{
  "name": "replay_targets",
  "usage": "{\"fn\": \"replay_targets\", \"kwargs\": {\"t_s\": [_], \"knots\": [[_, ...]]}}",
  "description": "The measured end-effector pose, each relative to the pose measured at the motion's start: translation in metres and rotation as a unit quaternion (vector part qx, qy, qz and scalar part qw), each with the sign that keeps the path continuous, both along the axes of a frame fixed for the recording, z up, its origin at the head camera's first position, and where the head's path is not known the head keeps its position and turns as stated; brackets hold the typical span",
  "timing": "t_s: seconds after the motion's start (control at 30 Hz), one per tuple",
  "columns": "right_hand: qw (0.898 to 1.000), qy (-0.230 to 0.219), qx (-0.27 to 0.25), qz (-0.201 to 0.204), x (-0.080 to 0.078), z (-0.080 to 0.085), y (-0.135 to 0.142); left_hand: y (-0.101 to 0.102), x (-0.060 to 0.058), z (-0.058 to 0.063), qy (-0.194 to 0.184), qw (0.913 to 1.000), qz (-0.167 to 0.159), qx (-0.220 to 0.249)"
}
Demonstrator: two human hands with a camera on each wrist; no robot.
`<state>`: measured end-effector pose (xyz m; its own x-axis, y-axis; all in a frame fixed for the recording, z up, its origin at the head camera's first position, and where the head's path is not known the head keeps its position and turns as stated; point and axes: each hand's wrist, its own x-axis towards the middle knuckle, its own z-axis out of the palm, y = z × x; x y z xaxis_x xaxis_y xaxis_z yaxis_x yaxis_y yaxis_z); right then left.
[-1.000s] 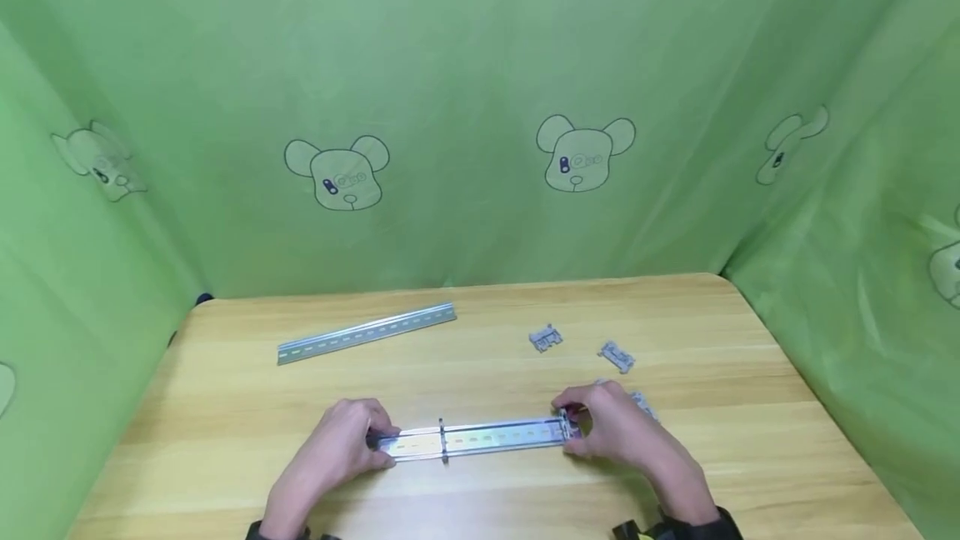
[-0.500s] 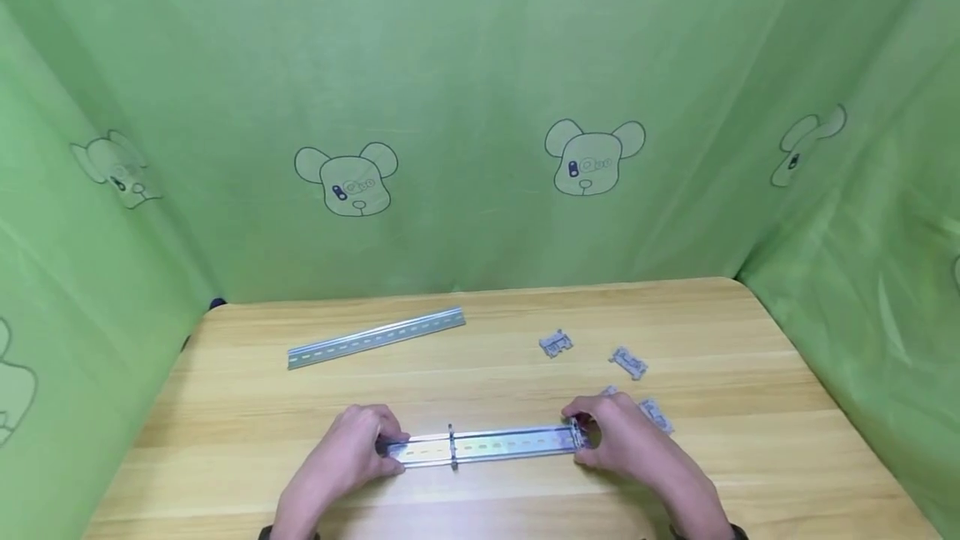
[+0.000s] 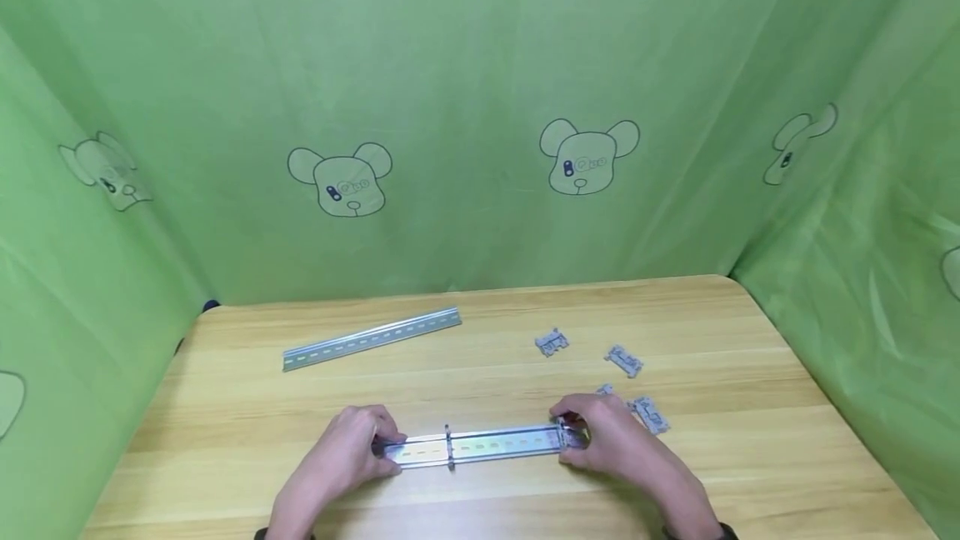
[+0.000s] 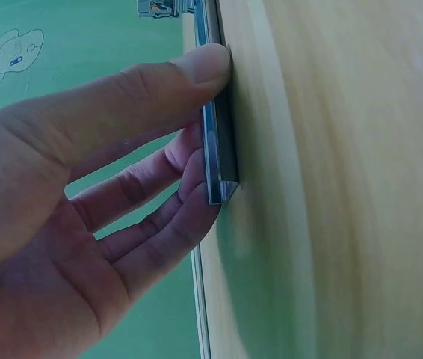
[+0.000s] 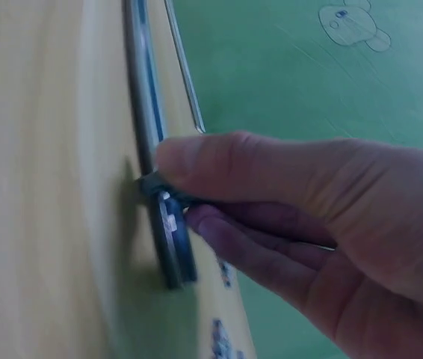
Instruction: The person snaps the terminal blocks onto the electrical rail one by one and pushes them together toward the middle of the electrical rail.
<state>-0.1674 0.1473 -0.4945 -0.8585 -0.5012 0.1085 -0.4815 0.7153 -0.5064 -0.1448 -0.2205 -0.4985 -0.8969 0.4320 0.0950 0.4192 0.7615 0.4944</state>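
Note:
A slotted metal DIN rail [image 3: 504, 443] lies along the front of the wooden table. My left hand [image 3: 347, 450] grips its left end, thumb on the near edge and fingers on the far side. A thin grey clip-on block [image 3: 450, 450] sits across the rail, left of its middle. Near the right end, my right hand [image 3: 611, 437] pinches a second grey clip-on block [image 5: 154, 184] between thumb and fingers. That block straddles the rail, whose end [image 5: 173, 258] sticks out beyond it in the right wrist view. The fingers partly hide this block.
Another slotted rail [image 3: 372, 338] lies slantwise at the back left. Several loose grey clip-on blocks, such as one [image 3: 552, 342] at the back and one [image 3: 649, 415] beside my right hand, are on the right. Green curtains [image 3: 465, 107] surround the table [image 3: 225, 407].
My right hand has slid left along the rail with the pinched block, closer to the other block. My left hand keeps its grip on the rail's left end. The head view has shifted slightly.

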Motion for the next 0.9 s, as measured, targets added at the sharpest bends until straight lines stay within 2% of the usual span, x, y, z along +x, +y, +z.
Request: {"fn": "replay_targets", "kwargs": {"t_s": [0.23,0.47,0.67,0.9], "knots": [[1.000,-0.004,-0.019,0.022,0.004,-0.005,-0.020,0.001,0.001,0.001,-0.014,0.9999,0.006,0.001],[0.997,-0.013,-0.040,0.059,0.005,-0.008,-0.029,0.001,0.000,0.002,-0.001,1.0000,0.003,0.004],[0.996,-0.034,-0.070,0.048,0.005,-0.010,-0.032,0.001,-0.002,-0.001,-0.008,0.9999,0.007,0.003],[0.994,-0.043,-0.092,0.048,0.006,-0.013,-0.050,0.001,-0.001,-0.003,0.002,1.0000,0.003,0.004]]}}
